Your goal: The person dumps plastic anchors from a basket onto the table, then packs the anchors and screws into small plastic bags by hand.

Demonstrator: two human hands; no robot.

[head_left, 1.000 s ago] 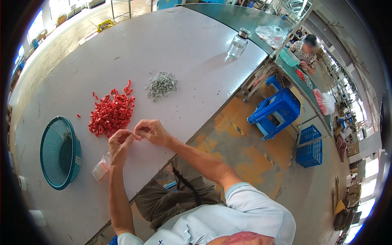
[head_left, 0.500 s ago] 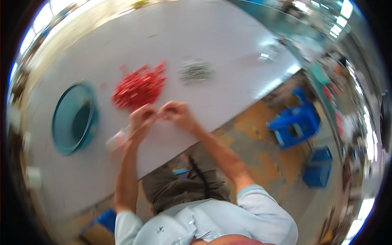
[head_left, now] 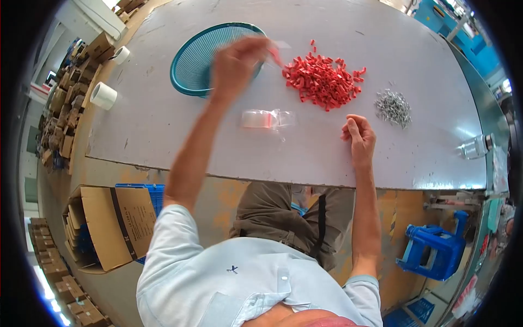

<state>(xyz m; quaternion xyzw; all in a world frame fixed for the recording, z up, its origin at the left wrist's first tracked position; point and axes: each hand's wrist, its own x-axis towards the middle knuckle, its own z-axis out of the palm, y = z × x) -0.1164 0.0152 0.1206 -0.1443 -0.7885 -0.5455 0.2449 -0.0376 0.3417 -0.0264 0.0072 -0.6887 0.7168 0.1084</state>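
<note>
My left hand (head_left: 234, 65) is raised over the right part of the teal basket (head_left: 190, 65), blurred by motion. Its fingers pinch a small clear bag (head_left: 275, 55) with something red in it. My right hand (head_left: 359, 136) rests at the table, fingers curled together, just below the pile of red pieces (head_left: 321, 82); what it holds, if anything, is hidden. Right of that pile lies a heap of small silvery metal parts (head_left: 393, 108). A pack of clear plastic bags (head_left: 261, 119) lies between my two arms.
A glass bottle (head_left: 475, 147) stands at the table's right end. Two white rolls (head_left: 103, 96) sit at the left edge of the grey table (head_left: 147, 109). Below the table are a cardboard box (head_left: 117, 223) at left and a blue stool (head_left: 433, 248) at right.
The view has turned toward the left. My hands, together over the table before, are now apart: the left has moved over the basket with the small bag, the right stays near the red pile.
</note>
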